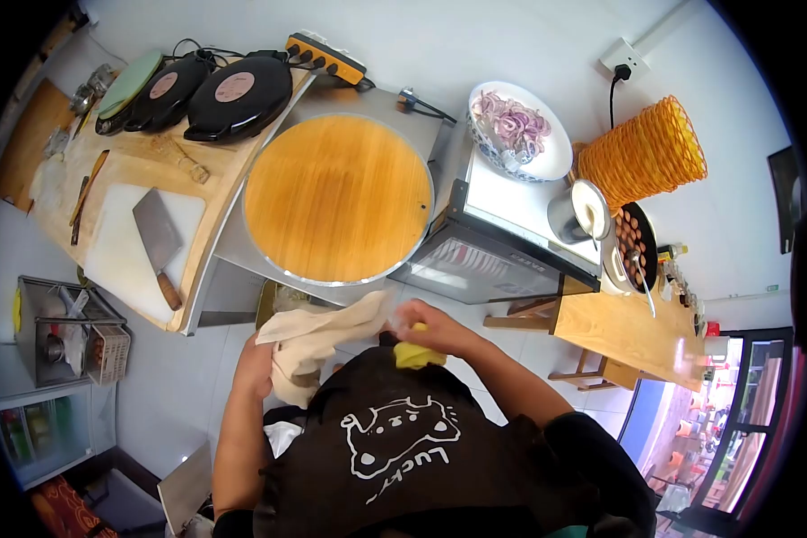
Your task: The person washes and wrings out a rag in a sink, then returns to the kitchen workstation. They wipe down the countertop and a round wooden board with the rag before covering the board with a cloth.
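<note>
A beige cloth [318,336] hangs in loose folds in front of the dark apron [394,430]. My left hand [258,366] is closed on its left edge, fingers partly hidden by the fabric. The cloth's far end stretches across toward my right hand [430,326], whose fingertips are smeared by motion. Below that palm bunches a yellow cloth [419,355], gripped in the hand. Just ahead of both hands is a round wooden board [336,197] with a metal rim, lying on a steel surface.
On the left worktop [222,179], a cleaver [157,231] lies on a white cutting board [121,242], near black round griddles [242,94]. To the right stand a bowl of sliced onions [520,125], a metal pot [581,213], a yellow woven basket [646,152] and a black pan [635,242].
</note>
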A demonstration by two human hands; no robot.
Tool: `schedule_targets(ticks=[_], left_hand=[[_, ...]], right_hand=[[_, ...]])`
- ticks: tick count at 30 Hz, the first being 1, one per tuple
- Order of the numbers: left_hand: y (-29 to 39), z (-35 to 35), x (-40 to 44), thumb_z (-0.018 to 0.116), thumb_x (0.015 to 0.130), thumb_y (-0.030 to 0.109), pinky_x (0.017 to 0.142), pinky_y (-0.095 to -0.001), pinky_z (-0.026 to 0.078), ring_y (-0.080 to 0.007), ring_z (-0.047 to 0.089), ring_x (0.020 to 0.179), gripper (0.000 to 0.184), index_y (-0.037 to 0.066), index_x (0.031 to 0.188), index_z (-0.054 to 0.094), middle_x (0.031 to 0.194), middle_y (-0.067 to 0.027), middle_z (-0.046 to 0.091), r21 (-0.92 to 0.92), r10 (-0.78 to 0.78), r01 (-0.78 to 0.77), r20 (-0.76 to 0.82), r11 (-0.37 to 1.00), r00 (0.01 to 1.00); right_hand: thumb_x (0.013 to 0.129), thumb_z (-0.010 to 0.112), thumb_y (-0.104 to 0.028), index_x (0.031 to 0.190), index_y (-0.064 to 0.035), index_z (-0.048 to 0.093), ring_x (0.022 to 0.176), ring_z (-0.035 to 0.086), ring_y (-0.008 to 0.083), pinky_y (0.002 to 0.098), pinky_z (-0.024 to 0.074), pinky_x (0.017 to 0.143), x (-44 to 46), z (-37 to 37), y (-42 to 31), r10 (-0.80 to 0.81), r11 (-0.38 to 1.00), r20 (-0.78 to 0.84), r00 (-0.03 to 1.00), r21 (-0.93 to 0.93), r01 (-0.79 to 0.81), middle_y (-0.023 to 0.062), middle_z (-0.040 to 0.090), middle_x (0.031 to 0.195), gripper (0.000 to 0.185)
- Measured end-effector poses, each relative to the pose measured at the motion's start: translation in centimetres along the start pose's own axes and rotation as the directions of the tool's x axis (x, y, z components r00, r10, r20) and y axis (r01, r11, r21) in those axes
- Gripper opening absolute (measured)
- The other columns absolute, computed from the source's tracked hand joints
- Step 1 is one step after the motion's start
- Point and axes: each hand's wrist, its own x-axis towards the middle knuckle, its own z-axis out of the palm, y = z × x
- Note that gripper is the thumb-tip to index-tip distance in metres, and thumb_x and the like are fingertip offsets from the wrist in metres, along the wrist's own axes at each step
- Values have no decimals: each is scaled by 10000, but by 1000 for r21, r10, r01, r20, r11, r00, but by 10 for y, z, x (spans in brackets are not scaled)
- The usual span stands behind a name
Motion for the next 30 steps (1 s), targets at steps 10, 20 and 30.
schedule_targets(ticks=[10, 20, 30], left_hand=[[47, -9, -88, 731, 818, 151, 940, -313, 476, -194, 602, 1064, 509, 42, 1276, 538, 1186, -81, 610, 409, 273, -367, 272, 835, 923], [63, -79, -125, 599, 774, 106, 744, -354, 518, -324, 657, 786, 253, 38, 1013, 646, 843, -170, 671, 879, 635, -320, 25, 354, 772], [167, -81, -221, 599, 760, 113, 743, -354, 490, -266, 632, 782, 251, -2, 983, 607, 841, -173, 639, 974, 806, -224, 159, -34, 571]], right_hand=[[841, 649, -361, 1076, -79, 651, 948, 633, 358, 427, 492, 831, 38, 93, -113, -320, 773, 303, 898, -465, 432, 176, 669, 988, 366], [850, 636, -247, 1010, -52, 680, 863, 635, 342, 389, 498, 770, 0, 61, -273, -664, 329, 274, 696, -729, 600, 146, 679, 929, 256], [864, 601, -387, 964, -99, 703, 757, 658, 296, 395, 511, 708, -45, 19, -380, -693, 52, 111, 712, -978, 204, 108, 689, 816, 322]])
